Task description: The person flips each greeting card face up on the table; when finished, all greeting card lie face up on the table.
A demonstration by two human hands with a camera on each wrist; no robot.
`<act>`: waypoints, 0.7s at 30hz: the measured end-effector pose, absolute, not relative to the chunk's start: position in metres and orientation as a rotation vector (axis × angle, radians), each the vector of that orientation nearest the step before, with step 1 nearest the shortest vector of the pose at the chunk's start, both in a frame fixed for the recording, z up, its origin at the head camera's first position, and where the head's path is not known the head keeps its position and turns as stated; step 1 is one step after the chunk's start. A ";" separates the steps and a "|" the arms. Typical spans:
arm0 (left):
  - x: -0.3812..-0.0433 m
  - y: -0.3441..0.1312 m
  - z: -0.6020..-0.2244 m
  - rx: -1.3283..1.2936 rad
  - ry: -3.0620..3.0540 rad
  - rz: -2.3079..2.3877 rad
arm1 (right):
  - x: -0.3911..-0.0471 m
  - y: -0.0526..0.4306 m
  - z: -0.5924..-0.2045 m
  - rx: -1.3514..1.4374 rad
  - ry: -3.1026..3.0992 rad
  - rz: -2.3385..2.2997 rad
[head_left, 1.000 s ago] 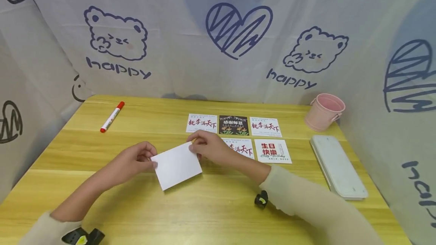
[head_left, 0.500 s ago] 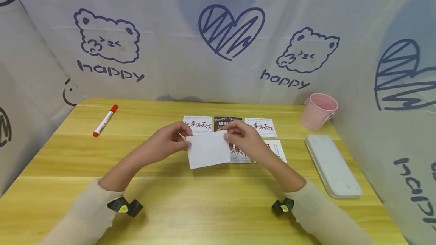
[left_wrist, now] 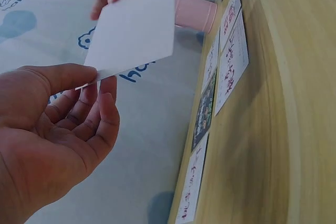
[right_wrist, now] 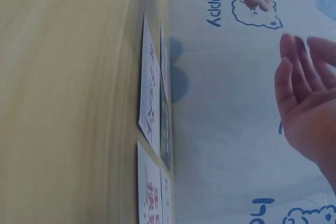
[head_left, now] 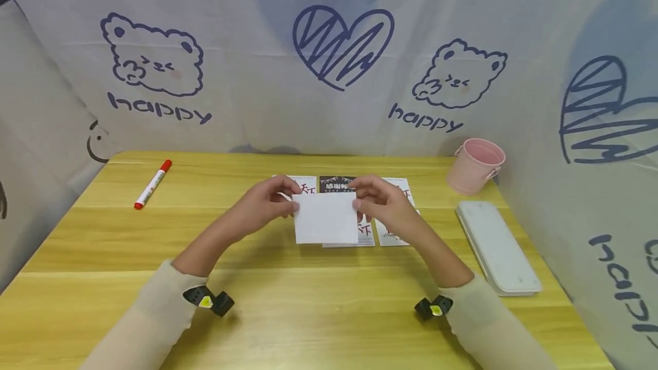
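Observation:
In the head view a blank white card [head_left: 326,218] is held up over printed cards on the table. My left hand [head_left: 267,204] pinches its left edge between thumb and fingers; the left wrist view shows the thumb lying over the corner of the card [left_wrist: 134,30]. At the card's right edge is my right hand [head_left: 382,204], its thumb tip close to the edge. The right wrist view shows that right hand [right_wrist: 310,90] with loosely extended fingers and nothing between them. The printed cards, among them a black card [head_left: 336,184], lie partly hidden behind the hands and white card.
A red-capped marker [head_left: 153,184] lies at the table's left. On the right stand a pink bucket [head_left: 475,167] and a long white case [head_left: 497,247]. A patterned cloth [head_left: 257,107] hangs behind the wooden table [head_left: 308,313].
Both hands and the white card have moved right and away, over the printed cards. The card has turned from slanted to level. The right hand's fingers have loosened at its edge.

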State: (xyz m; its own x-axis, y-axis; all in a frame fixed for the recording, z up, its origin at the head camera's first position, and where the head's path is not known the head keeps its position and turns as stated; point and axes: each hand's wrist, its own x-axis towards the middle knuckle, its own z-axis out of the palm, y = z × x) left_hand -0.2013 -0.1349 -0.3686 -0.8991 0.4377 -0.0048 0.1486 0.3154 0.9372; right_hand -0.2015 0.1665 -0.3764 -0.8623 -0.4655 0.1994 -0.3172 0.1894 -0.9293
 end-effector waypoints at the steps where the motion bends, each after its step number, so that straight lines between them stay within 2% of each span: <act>1: -0.202 -0.135 -0.370 0.530 2.316 1.623 | -0.200 0.167 -0.375 -0.805 2.313 -1.747; 7: -0.205 -0.134 -0.378 0.527 2.262 1.665 | -0.195 0.171 -0.371 -0.933 2.259 -1.644; 16: -0.200 -0.120 -0.388 0.465 2.267 1.685 | -0.190 0.166 -0.371 -0.964 2.236 -1.723; 21: -0.194 -0.114 -0.385 0.533 2.336 1.628 | -0.189 0.163 -0.373 -0.947 2.302 -1.768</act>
State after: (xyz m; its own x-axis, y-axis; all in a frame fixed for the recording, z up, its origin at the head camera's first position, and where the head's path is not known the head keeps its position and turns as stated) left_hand -0.1945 -0.1144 -0.3851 -0.9035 0.4285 0.0086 0.1565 0.3110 0.9374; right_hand -0.1891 0.1628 -0.3727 -0.8041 -0.5181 0.2917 -0.4156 0.1390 -0.8989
